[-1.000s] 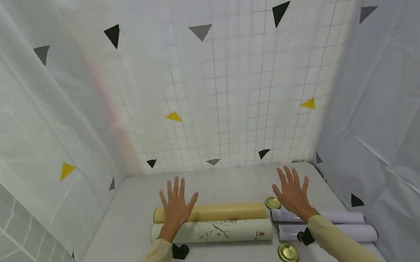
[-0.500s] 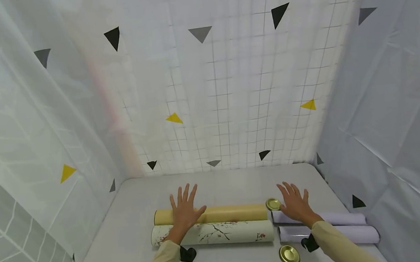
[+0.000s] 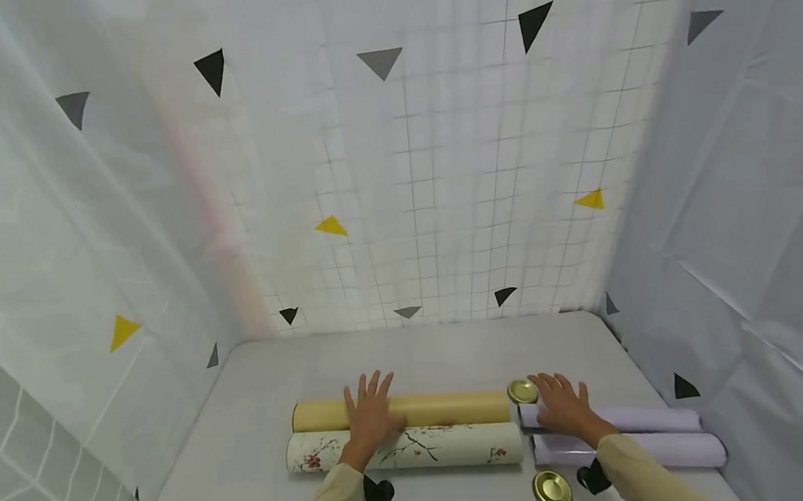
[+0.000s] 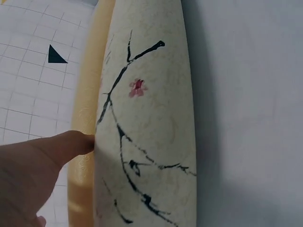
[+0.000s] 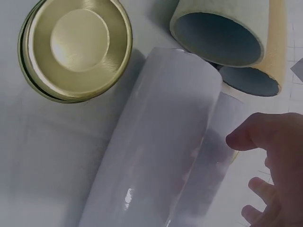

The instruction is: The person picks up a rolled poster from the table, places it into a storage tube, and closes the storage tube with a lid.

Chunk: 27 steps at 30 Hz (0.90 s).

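My left hand (image 3: 370,415) lies over the yellow tube (image 3: 456,409), fingers spread. In the left wrist view its thumb (image 4: 78,143) overlaps the seam between that tube and the cream tube (image 4: 161,118) printed with branches and red blossoms. My right hand (image 3: 562,406) is over the left end of the far lavender roll (image 3: 651,418), fingers apart and slightly bent. The right wrist view has the thumb (image 5: 248,135) overlapping this roll's edge. The near lavender roll (image 5: 147,142) lies alongside it. Both patterned and yellow tubes show hollow, grey-blue insides.
One gold round lid (image 3: 522,390) lies beyond the rolls, at the yellow tube's right end. Another gold lid (image 3: 553,492) lies nearer me. Everything rests on a white-covered table (image 3: 247,451), enclosed by pale sheets (image 3: 735,177) with printed triangles.
My left hand has shifted right and lowered toward the yellow tube. My right hand has come down toward the lavender rolls, its fingers bending a little. Tubes and lids stay put.
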{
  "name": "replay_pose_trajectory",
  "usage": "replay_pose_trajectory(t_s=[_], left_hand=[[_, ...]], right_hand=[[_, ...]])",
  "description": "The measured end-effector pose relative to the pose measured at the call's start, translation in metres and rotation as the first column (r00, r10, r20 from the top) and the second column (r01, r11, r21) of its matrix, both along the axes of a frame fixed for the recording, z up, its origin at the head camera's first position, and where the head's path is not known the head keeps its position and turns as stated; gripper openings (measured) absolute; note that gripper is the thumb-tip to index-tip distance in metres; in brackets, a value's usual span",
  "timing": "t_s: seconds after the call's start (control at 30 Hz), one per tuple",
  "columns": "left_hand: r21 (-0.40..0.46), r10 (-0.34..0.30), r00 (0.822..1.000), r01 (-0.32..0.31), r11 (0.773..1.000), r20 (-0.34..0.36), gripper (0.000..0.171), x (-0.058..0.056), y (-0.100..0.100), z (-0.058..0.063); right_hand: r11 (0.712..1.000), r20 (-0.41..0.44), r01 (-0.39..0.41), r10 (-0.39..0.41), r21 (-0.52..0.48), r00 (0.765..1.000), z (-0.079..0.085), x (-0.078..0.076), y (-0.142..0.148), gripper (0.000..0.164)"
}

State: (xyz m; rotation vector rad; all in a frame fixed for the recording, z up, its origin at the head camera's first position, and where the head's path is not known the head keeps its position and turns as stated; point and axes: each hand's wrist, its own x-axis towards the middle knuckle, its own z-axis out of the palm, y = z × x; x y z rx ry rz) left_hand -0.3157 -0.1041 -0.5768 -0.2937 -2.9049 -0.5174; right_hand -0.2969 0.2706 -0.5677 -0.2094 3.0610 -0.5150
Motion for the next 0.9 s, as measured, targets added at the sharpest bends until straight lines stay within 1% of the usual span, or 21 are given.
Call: replay_pose_trajectory(t_s=[0.1,0.13,0.23,0.27,0.37,0.43,0.47,0.57,0.7,0.8,0.9], left_hand=[[0.019,0.007,0.999,-0.008,1.000,0.035,0.086,0.003,0.004,-0.002],[0.021,0.006,0.999,-0.007,1.000,0.034,0.086,0.004,0.006,-0.001],[0.027,0.007,0.998,-0.008,1.000,0.057,0.086,0.008,0.012,0.011],[0.021,0.005,0.999,-0.006,1.000,0.053,0.086,0.009,0.013,0.013],[-0.007,0.009,0.998,-0.009,1.000,0.055,0.087,0.009,0.017,0.018],[-0.009,0.004,0.999,-0.004,1.000,0.052,0.086,0.007,0.019,0.020],[-0.002,-0.001,0.999,0.001,1.000,0.050,0.085,0.007,0.020,0.020],[-0.006,-0.008,0.997,0.009,1.000,0.077,0.084,0.005,0.024,0.018],[-0.020,-0.018,0.995,0.020,1.000,0.103,0.081,0.004,0.028,0.014],[-0.003,-0.034,0.994,0.034,0.999,0.103,0.078,0.005,0.030,0.010],[0.025,-0.046,0.994,0.044,0.999,0.098,0.075,0.005,0.030,0.007]], right_hand=[[1.000,0.013,0.009,-0.009,0.018,1.000,-0.007,0.002,0.000,0.070],[1.000,0.009,0.010,-0.010,0.023,1.000,-0.008,0.003,0.000,0.069],[0.999,-0.017,0.004,-0.003,0.032,1.000,-0.010,0.004,0.002,0.066],[0.999,-0.027,-0.004,0.005,0.039,1.000,-0.010,0.004,0.002,0.065],[0.998,-0.029,-0.025,0.027,0.058,0.999,-0.009,0.003,0.003,0.066],[0.997,-0.026,-0.035,0.037,0.072,0.999,-0.007,0.001,0.003,0.068],[0.996,-0.025,-0.038,0.041,0.079,0.999,-0.007,0.000,0.004,0.068],[0.995,-0.021,-0.038,0.040,0.090,0.999,-0.010,-0.002,0.005,0.068],[0.995,-0.002,-0.043,0.043,0.092,0.999,-0.019,-0.002,0.006,0.064],[0.996,0.004,-0.039,0.039,0.085,0.999,-0.023,-0.002,0.006,0.060],[0.996,-0.011,-0.034,0.035,0.085,0.999,-0.022,-0.001,0.005,0.057]])
